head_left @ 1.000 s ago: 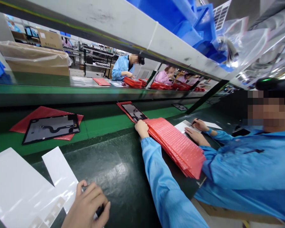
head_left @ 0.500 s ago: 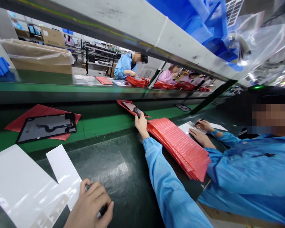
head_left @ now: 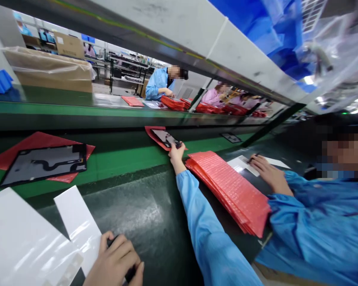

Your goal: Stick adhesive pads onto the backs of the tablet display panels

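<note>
My left hand (head_left: 116, 262) rests at the bottom of the view beside white sheets, its fingers curled round a slim black object (head_left: 130, 273) mostly hidden by them. My right arm stretches forward over the dark work surface. At its end my right hand (head_left: 177, 154) is closed at the near end of a tablet-like screen panel (head_left: 164, 136), which lies on a red bubble bag (head_left: 150, 131) over the green belt. Another screen panel (head_left: 47, 163) with a black ribbon cable lies on a red bag (head_left: 38, 141) to the left.
A stack of red bubble bags (head_left: 226, 186) lies right of my forearm. White sheets (head_left: 20, 238) cover the left bench. At right a co-worker in a blue sleeve (head_left: 301, 226) has a hand on white paper. A metal beam (head_left: 167, 28) crosses overhead. Another panel (head_left: 231, 138) lies farther along.
The left panel and its bag have shifted left along the belt. My right hand stays at the far panel, its grip slightly changed. The co-worker's hand has moved over the paper. My left hand barely moves.
</note>
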`<move>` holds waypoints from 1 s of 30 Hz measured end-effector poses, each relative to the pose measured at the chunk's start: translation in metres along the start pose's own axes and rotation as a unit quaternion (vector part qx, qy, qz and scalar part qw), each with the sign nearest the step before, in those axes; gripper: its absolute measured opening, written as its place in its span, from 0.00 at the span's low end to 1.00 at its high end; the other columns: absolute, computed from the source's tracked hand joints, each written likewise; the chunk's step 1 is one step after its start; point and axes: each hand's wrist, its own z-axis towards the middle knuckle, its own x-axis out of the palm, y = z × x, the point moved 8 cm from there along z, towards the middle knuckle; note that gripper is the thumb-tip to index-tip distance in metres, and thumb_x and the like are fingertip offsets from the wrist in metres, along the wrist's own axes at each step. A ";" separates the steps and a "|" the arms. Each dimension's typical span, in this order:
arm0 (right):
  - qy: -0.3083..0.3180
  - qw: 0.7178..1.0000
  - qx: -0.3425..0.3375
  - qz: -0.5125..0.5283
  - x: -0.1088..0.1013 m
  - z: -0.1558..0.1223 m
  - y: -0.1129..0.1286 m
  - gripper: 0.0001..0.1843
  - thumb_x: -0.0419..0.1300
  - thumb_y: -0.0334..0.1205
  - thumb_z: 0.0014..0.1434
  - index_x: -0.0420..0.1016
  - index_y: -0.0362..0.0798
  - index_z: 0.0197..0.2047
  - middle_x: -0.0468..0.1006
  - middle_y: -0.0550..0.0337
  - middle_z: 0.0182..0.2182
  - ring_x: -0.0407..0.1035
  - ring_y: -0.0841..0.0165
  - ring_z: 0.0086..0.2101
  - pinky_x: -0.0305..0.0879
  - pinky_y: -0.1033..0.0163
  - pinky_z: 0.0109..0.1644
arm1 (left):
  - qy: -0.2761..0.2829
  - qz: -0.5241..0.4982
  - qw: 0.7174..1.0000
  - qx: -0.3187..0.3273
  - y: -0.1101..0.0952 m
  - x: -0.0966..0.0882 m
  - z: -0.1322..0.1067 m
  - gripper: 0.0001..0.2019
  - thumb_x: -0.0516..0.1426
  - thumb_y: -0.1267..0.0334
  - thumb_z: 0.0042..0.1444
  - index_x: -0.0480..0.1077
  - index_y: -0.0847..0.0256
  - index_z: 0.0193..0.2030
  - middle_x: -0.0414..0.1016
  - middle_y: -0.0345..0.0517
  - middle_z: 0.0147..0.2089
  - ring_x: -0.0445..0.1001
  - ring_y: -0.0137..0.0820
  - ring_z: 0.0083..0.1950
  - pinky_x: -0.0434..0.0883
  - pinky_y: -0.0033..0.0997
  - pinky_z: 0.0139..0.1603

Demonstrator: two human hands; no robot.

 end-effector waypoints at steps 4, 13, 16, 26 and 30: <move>-0.001 0.999 -0.009 0.047 0.003 -0.013 0.004 0.21 0.61 0.45 0.72 0.70 0.45 0.63 0.75 0.50 0.55 0.75 0.61 0.47 0.76 0.54 0.51 | -0.002 0.043 0.998 0.041 -0.004 0.000 0.001 0.09 0.58 0.73 0.59 0.63 0.58 0.33 0.67 0.31 0.28 0.70 0.26 0.33 0.56 0.37 0.48; 0.127 0.966 -0.066 0.217 0.004 -0.111 0.020 0.26 0.54 0.39 0.61 0.65 0.49 0.63 0.72 0.52 0.61 0.69 0.64 0.59 0.67 0.61 0.63 | -0.003 0.035 0.998 0.049 -0.017 -0.012 0.001 0.09 0.56 0.72 0.64 0.64 0.58 0.33 0.69 0.34 0.30 0.69 0.27 0.34 0.57 0.38 0.49; 0.221 0.944 -0.057 0.241 -0.018 -0.141 0.014 0.27 0.61 0.40 0.57 0.71 0.51 0.61 0.74 0.55 0.61 0.71 0.61 0.59 0.69 0.59 0.64 | -0.036 -0.001 0.998 0.053 -0.024 -0.022 0.000 0.09 0.56 0.73 0.64 0.65 0.58 0.33 0.69 0.34 0.29 0.68 0.28 0.34 0.58 0.39 0.50; 0.395 0.901 0.078 0.162 -0.050 -0.129 -0.008 0.25 0.74 0.53 0.53 0.82 0.45 0.48 0.86 0.49 0.41 0.81 0.58 0.38 0.79 0.59 0.43 | -0.051 -0.004 0.999 0.001 -0.029 -0.043 -0.011 0.08 0.56 0.66 0.67 0.69 0.58 0.34 0.72 0.37 0.32 0.69 0.31 0.37 0.58 0.42 0.50; 0.501 0.854 0.094 0.106 -0.024 -0.126 -0.001 0.29 0.80 0.59 0.44 0.85 0.44 0.41 0.86 0.50 0.36 0.80 0.59 0.34 0.78 0.62 0.39 | -0.040 0.060 0.982 -0.176 0.019 -0.072 -0.037 0.06 0.56 0.61 0.69 0.72 0.55 0.49 0.78 0.44 0.48 0.75 0.37 0.51 0.55 0.48 0.58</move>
